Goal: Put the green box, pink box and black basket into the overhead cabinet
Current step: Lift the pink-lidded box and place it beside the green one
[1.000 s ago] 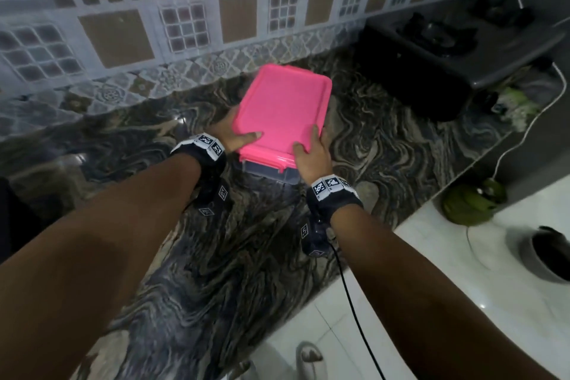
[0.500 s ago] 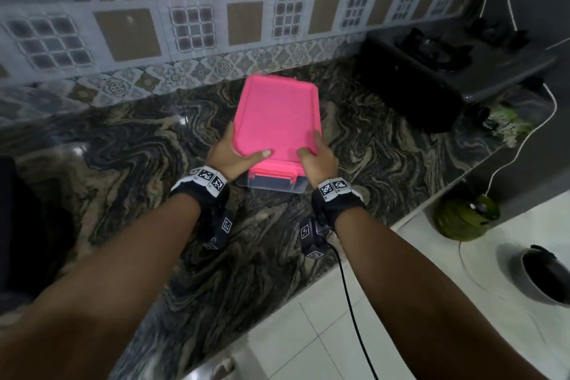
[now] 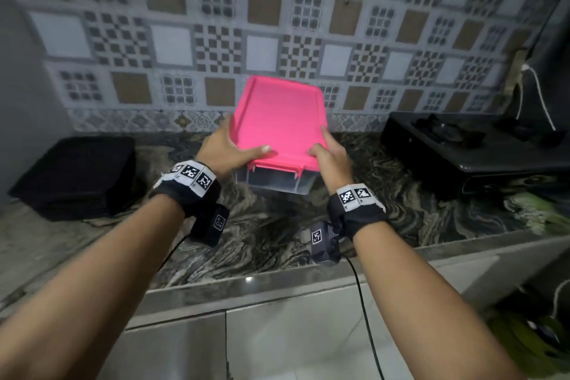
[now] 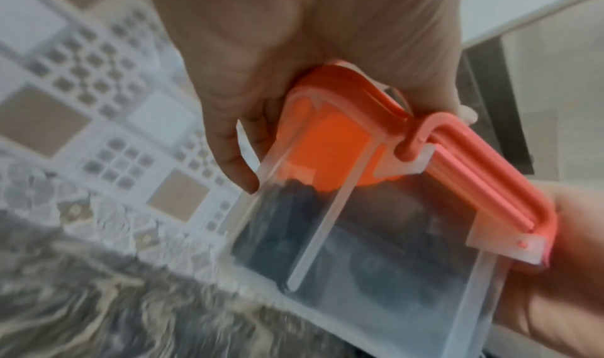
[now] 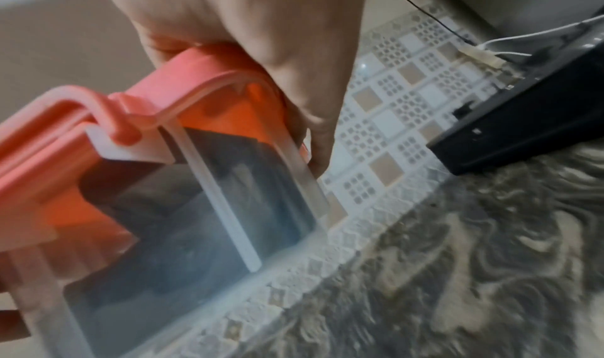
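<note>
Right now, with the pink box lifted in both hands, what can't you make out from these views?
- Overhead cabinet: out of frame in every view, above the head view's top edge.
- Green box: in no view.
- Pink box contents: only dark, motion-blurred shapes through the clear walls in both wrist views.
- Left hand and right hand fingers: hidden under the box in the head view.
- Black basket: dim, its inside unreadable.

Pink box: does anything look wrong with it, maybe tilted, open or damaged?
Nothing stands out. The pink box is held clear of the counter by the left hand and right hand, its far end tipped up. The lid is on, its near latch down; no damage shows.
</note>
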